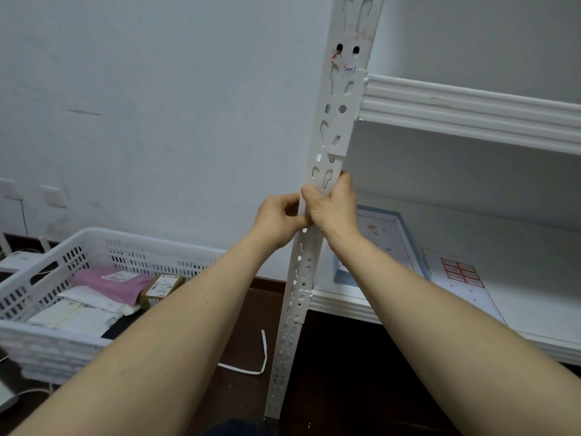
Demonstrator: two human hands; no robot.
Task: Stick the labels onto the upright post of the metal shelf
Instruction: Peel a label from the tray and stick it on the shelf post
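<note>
The upright post [338, 121] of the white metal shelf is standing in the middle of the scene, leaning slightly right towards its top, with its foot on the dark floor [330, 372] near the person. Both hands are meeting on it at about mid-height. The right hand [333, 206] is wrapping around the post from the right, with its thumb lying across the front face and its fingers curling behind. The left hand [279, 217] is touching the right one, its thumb and curled fingers pinching the post's left edge. Whether a label is lying under those fingers is hidden.

Small white labels are already sitting on the post's right edge, one [338, 151] just above the hands, another [305, 293] well below, and one with blue writing [350, 69] near the upper shelf board [471, 111].

On the lower shelf board [534, 303], to the right, a sheet of red-bordered labels [460, 272] is lying beside a blue-edged flat box [405, 234].

A thin white paper strip [263, 350] is curling on the floor just left of the post. Further left, a white slotted basket [94, 243] is holding a pink bag [107, 280], a brown carton [162, 289] and white envelopes [78, 316]. Wall sockets [53, 196] are showing on the far wall.
</note>
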